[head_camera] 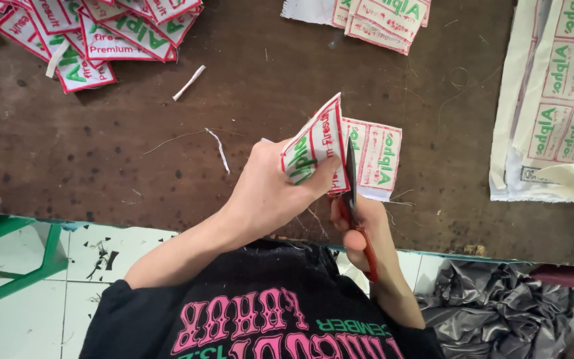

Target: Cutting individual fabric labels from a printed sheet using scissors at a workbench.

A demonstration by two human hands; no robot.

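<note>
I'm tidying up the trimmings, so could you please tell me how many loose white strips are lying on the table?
2: one strip lies near the upper-left pile of labels, another strip left of the left hand. Others may be hidden.

Dark brown wooden table (101, 166) bears label piles (101, 33), an uncut label sheet (559, 100) (right edge), white scraps (189, 82).

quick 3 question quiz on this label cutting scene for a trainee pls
1. True or false: the right hand holds red-handled scissors.
2. What does the left hand pinch? A) a strip of joined labels B) a lone thread C) the grey plastic bag
3. Where does the heap of cut labels lie on the brown table: far left or near right?

Key
1. True
2. A
3. Far left; uncut printed sheets lie at the right.
</note>
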